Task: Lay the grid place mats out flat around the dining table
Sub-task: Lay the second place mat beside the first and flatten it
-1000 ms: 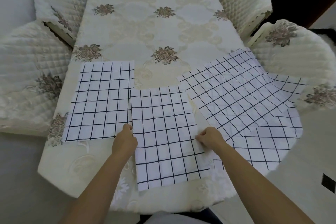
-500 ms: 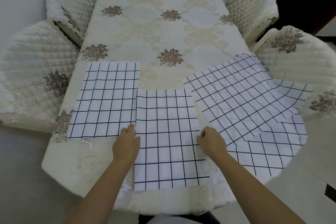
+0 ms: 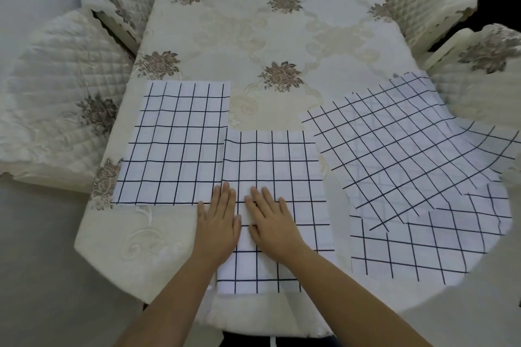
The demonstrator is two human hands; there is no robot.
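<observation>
Now, head view: looking down on a cloth-covered surface (image 3: 253,36) with four grid mats at its near end.

Left hand (image 3: 218,227): laid flat, fingers straight and together, holding nothing. Pressing across the left edge of the middle mat (image 3: 276,166), fingertips just beside the near right corner of the left mat (image 3: 174,144).

Right hand (image 3: 270,222): flat as well, fingers straight and slightly spread, gripping nothing. Resting wholly on the middle mat, just beside the left hand, thumbs close together.

Middle mat: directly under and ahead of both hands, long axis running straight away from the body, near short edge close to the surface's near rim.

Left mat: flat and square to the surface. Touching or barely overlapped by the middle mat along its right edge; cannot tell which.

Angled mat (image 3: 394,144): off to the right, turned askew, far corner drooping over the right rim toward a quilted chair (image 3: 479,65).

Fourth mat (image 3: 423,248): near right, partly beneath the angled mat, hanging past the rim.

Step, as judged: smoothing the middle mat.

Deciding relation, as judged: most of the uncovered middle mat lying beyond and to the right of the hands. So strokes forward along the long axis and out to the right, with the right hand nearer. Right hand also nearer the untidy pair afterwards.
</observation>
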